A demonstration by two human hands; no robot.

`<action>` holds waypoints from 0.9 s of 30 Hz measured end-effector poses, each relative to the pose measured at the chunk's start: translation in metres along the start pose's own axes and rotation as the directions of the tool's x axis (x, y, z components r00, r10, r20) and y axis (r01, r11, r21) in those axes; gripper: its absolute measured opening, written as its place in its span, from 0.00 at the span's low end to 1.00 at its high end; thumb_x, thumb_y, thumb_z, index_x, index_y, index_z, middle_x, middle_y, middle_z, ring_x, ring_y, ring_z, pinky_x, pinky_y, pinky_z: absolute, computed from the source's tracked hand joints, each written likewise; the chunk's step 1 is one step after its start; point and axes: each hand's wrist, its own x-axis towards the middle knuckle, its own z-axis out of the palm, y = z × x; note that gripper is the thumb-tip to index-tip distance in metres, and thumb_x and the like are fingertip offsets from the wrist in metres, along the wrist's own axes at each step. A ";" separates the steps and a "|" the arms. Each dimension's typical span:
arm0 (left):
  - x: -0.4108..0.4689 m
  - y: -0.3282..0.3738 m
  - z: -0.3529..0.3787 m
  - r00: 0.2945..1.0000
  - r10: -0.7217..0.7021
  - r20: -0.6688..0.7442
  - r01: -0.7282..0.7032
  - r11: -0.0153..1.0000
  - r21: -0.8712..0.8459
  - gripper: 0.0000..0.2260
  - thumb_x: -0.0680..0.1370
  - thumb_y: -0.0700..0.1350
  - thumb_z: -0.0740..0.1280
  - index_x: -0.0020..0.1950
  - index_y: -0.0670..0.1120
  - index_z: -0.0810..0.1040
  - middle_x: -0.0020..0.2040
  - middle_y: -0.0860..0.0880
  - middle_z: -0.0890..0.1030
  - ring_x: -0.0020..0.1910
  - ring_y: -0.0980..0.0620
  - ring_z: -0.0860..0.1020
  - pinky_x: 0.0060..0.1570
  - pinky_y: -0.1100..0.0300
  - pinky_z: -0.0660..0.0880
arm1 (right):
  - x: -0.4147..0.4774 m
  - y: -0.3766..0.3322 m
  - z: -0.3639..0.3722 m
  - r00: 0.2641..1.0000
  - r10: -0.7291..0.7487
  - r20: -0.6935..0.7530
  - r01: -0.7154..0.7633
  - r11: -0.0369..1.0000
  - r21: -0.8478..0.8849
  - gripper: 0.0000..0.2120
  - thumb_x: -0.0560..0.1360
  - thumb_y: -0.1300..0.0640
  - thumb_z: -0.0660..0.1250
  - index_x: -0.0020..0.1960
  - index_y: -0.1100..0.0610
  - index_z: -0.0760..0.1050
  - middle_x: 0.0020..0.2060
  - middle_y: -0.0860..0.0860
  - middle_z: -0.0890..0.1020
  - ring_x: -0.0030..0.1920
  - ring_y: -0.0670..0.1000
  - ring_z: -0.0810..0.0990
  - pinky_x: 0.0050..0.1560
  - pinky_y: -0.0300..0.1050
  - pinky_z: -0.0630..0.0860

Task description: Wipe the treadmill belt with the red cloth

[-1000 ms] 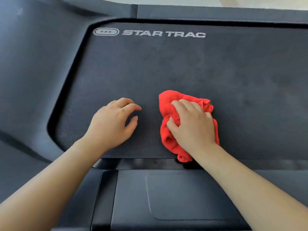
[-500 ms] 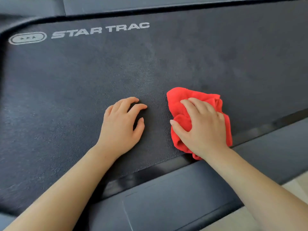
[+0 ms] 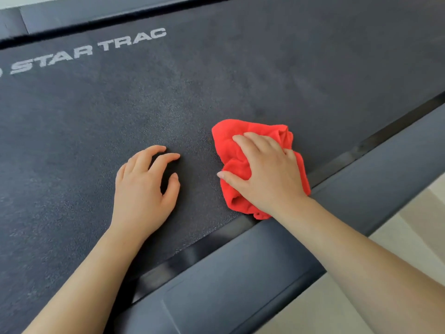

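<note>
The dark textured treadmill belt (image 3: 240, 80) fills most of the view, with white STAR TRAC lettering at its upper left. A crumpled red cloth (image 3: 231, 145) lies on the belt close to its near edge. My right hand (image 3: 267, 172) presses down on the cloth, fingers spread over it and thumb hooked against its left side. My left hand (image 3: 142, 186) rests on the bare belt just left of the cloth, fingers curled and apart, holding nothing.
A glossy black strip (image 3: 192, 254) borders the belt's near edge, and beyond it runs the grey side rail (image 3: 240, 285) of the treadmill. Pale floor (image 3: 397, 237) shows at the lower right. The far rail (image 3: 96, 8) crosses the top.
The view has swung to the right and tilted, so the lettering has slid left. Both hands and the cloth have travelled right along the belt's near edge, keeping the same grip.
</note>
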 end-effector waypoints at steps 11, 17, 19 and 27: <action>0.001 0.013 -0.012 0.989 -0.049 0.137 0.047 0.999 0.020 0.14 0.77 0.42 0.64 0.62 0.47 0.75 0.65 0.46 0.72 0.65 0.41 0.68 0.64 0.43 0.65 | -0.018 0.028 -0.031 0.999 -0.032 -0.025 0.036 0.985 0.168 0.17 0.76 0.46 0.61 0.64 0.49 0.68 0.62 0.46 0.73 0.62 0.53 0.69 0.53 0.54 0.68; 0.015 0.111 -0.022 0.927 0.117 0.355 -0.148 0.987 0.062 0.16 0.77 0.50 0.62 0.64 0.54 0.72 0.66 0.53 0.70 0.60 0.47 0.73 0.63 0.47 0.68 | -0.071 0.143 -0.116 0.977 -0.070 -0.200 0.105 0.980 0.168 0.17 0.75 0.47 0.64 0.61 0.51 0.72 0.58 0.48 0.76 0.59 0.54 0.73 0.52 0.57 0.71; 0.022 0.166 -0.015 0.883 0.205 0.421 -0.249 0.967 0.051 0.16 0.77 0.52 0.60 0.64 0.56 0.71 0.66 0.56 0.70 0.58 0.50 0.74 0.63 0.49 0.69 | -0.099 0.198 -0.141 0.978 -0.083 -0.190 0.100 0.992 0.077 0.17 0.74 0.47 0.65 0.61 0.52 0.73 0.58 0.48 0.77 0.58 0.55 0.74 0.51 0.57 0.72; 0.024 0.427 0.050 0.666 0.492 0.561 -0.528 0.842 -0.111 0.17 0.78 0.49 0.61 0.67 0.53 0.70 0.66 0.55 0.70 0.64 0.52 0.70 0.63 0.55 0.67 | -0.230 0.380 -0.215 0.972 0.217 -0.086 -0.217 0.976 0.012 0.18 0.75 0.46 0.63 0.63 0.50 0.72 0.59 0.47 0.76 0.59 0.54 0.73 0.53 0.59 0.71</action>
